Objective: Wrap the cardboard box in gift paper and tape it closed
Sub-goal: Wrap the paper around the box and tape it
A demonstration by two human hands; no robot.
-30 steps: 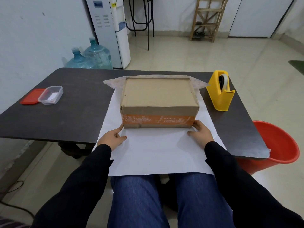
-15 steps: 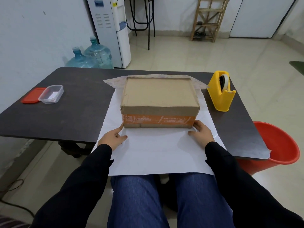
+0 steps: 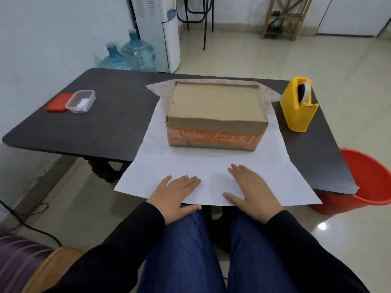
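1. The cardboard box (image 3: 215, 115) sits closed and flat on a white sheet of gift paper (image 3: 211, 166), which lies on a dark table (image 3: 105, 127). An orange printed band runs along the side of the box nearest the person.
2. Behind the box the paper's far edge is turned up against its back side. The two far corners flare out past the box's left and right ends.
3. In front of the box the paper stretches flat and hangs over the table edge above the person's lap.
4. The left hand (image 3: 175, 195) lies in front of the box, well apart from it. Its fingers are straight on the paper's near edge and its thumb sits just off that edge; it grasps nothing.
5. The right hand (image 3: 249, 189) rests palm down on the paper, also in front of the box and apart from it, with fingers spread and relaxed.
6. A yellow tape dispenser (image 3: 298, 106) stands just right of the box, off the sheet. The paper's flared right corner reaches it, though contact cannot be told.
7. Well left of the box are a clear plastic container (image 3: 80, 101) and, against it, a red lid (image 3: 58, 101).
8. On the floor right of the box, partly under the table, is a red bucket (image 3: 368, 182).
9. Beyond the box stand water jugs (image 3: 135, 53) and a white water dispenser (image 3: 156, 28).
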